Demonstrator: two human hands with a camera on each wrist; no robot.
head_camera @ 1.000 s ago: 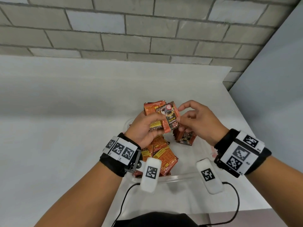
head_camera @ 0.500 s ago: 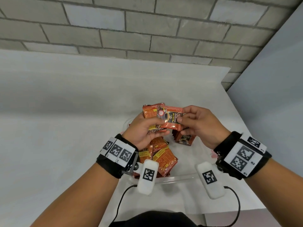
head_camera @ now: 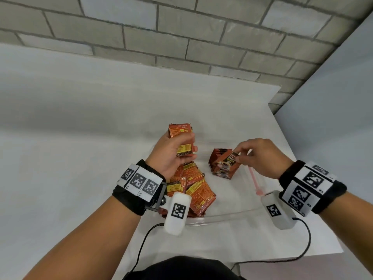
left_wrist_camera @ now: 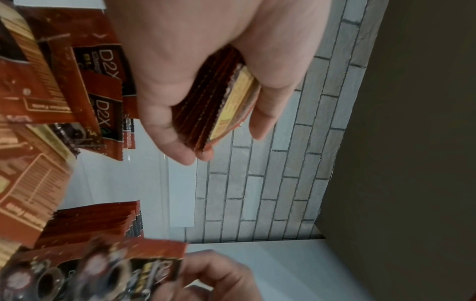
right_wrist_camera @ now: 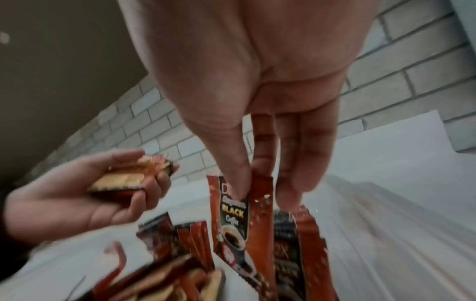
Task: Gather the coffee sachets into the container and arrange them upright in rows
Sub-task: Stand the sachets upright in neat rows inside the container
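The white counter (head_camera: 80,138) fills the left and middle of the head view, bare out to the brick wall (head_camera: 181,37) along the top; its right edge runs down the right of the frame beside a grey panel (head_camera: 333,108), and its near edge shows at lower right. A clear container (head_camera: 222,216) sits at the centre bottom, its near rim between the two wrists.

The left hand (head_camera: 171,156), just left of centre and raised over the container's far left part, grips a stack of sachets (head_camera: 181,138) between thumb and curled fingers; the left wrist view shows the stack edge-on in that grasp (left_wrist_camera: 224,106). Below it, loose sachets (head_camera: 193,188) lie flat and overlapping in the container's left half.

The right hand (head_camera: 260,156), right of centre, pinches a single sachet (head_camera: 229,158) by its top edge with thumb and forefinger, printed face toward the camera (right_wrist_camera: 239,220). This sachet stands against a row of upright sachets (head_camera: 220,162) in the container's right half, well apart from the left hand's stack.
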